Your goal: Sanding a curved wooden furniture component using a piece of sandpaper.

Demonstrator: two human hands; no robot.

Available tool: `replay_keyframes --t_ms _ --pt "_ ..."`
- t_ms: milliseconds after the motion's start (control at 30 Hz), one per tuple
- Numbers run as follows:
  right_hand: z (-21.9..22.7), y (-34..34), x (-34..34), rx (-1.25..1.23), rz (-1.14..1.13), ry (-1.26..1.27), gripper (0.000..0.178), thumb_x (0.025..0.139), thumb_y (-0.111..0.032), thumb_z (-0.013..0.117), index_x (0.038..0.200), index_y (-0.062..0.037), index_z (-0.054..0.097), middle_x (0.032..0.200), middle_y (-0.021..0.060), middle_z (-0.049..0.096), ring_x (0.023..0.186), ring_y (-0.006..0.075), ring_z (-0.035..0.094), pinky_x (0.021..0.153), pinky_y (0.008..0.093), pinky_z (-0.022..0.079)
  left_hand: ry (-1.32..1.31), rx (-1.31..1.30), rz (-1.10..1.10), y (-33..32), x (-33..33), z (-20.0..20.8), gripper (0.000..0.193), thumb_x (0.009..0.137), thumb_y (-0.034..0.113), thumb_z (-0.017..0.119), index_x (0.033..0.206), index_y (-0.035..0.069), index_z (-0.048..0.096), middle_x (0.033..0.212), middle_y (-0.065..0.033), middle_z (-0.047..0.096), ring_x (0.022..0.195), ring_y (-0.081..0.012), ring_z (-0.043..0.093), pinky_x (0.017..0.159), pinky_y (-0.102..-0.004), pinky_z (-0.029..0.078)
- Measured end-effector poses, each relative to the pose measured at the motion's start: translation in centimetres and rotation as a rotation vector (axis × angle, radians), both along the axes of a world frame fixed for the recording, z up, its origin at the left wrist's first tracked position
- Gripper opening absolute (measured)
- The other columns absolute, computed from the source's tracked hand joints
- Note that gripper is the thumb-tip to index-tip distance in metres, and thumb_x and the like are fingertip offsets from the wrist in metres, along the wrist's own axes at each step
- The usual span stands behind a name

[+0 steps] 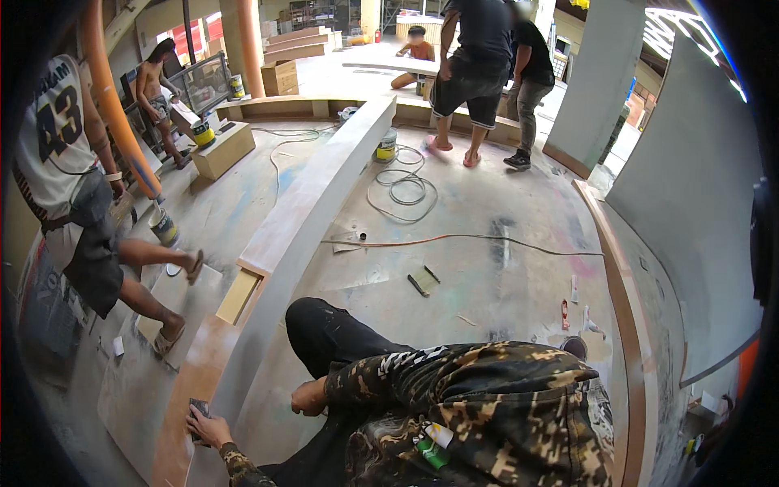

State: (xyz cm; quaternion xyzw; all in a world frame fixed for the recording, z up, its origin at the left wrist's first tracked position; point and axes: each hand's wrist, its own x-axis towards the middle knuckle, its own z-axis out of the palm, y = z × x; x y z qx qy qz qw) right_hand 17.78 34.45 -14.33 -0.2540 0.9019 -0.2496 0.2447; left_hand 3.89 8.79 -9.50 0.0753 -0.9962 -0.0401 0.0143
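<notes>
My left hand [209, 428] is closed round a small dark flat block [197, 409] and presses it on the bare brown top of a long wooden beam [185, 388]. Whether the block is sandpaper or a pad, I cannot tell. Farther along, the beam's top is coated whitish, with a rectangular recess [240, 297] where the two surfaces meet. My right hand [310, 397] is curled into a fist beside my bent dark-trousered leg, apart from the beam; anything inside it is hidden. Camouflage sleeves cover both my arms.
A hose [402, 191] lies coiled beside a paint can [385, 146]; another line [462, 237] crosses the floor. A dark-edged tool [422, 281] lies ahead. A curved wooden edge [621, 325] runs along the right. One person [77, 162] stands at left, others work farther back.
</notes>
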Motion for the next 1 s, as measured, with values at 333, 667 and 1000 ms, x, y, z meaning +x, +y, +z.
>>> replay_keyframes --t_ms 333,667,1000 --pt "1.5 -0.8 0.3 -0.037 -0.008 -0.021 0.036 0.085 -0.010 0.062 0.120 -0.0033 0.069 0.114 0.0193 0.070 0.105 0.0381 0.065 0.089 0.0505 0.053 0.051 -0.025 0.051 -1.9 0.3 -0.2 0.074 0.086 0.013 0.063 0.154 0.018 0.036 0.161 -0.0144 0.030 0.149 -0.0387 0.024 0.110 -0.0771 0.016" --pt "0.0 -1.3 -0.2 -0.034 0.017 -0.002 0.038 0.083 -0.009 0.062 0.120 -0.0038 0.070 0.113 0.0190 0.070 0.104 0.0377 0.066 0.089 0.0484 0.053 0.038 -0.048 0.065 -2.0 0.2 -0.2 0.069 0.091 0.018 0.064 0.155 0.018 0.036 0.161 -0.0156 0.030 0.149 -0.0388 0.025 0.108 -0.0771 0.021" --pt "-2.1 -1.2 -0.7 -0.041 0.053 0.052 0.019 0.083 -0.009 0.063 0.098 0.0005 0.070 0.091 0.0211 0.068 0.084 0.0407 0.065 0.073 0.0528 0.052 0.020 -0.012 0.033 -1.9 0.0 -0.2 0.073 0.089 0.019 0.065 0.155 0.017 0.033 0.161 -0.0165 0.029 0.149 -0.0389 0.024 0.109 -0.0757 0.023"
